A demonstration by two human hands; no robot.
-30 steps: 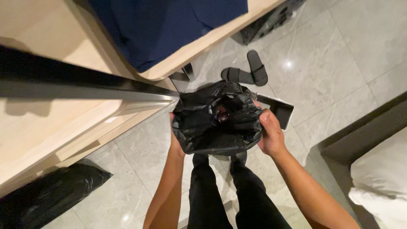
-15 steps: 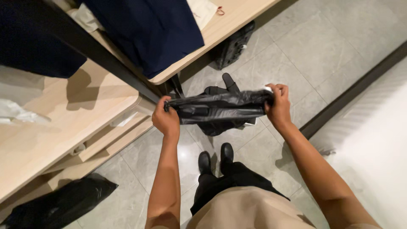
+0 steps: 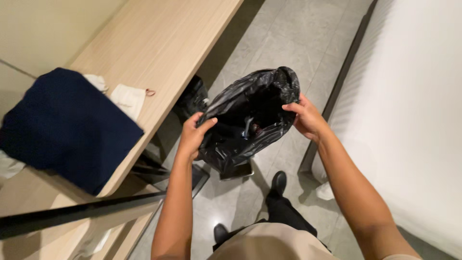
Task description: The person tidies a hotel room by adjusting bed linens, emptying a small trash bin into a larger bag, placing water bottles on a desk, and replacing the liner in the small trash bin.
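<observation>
Above the tiled floor point(image 3: 288, 43), between the wooden surface point(image 3: 159, 43) and the white bed point(image 3: 414, 96), a black bin bag point(image 3: 245, 120) hangs open. Its thin film could tear or slip, spilling the small items inside, if either grip loosens. Left hand point(image 3: 194, 136) pinches the near rim; right hand point(image 3: 308, 118) clamps the far rim, fingers curled.

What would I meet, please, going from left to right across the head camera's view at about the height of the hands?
Dark blue cloth → wooden shelf → left hand → black plastic bag → right hand → white bed.
</observation>
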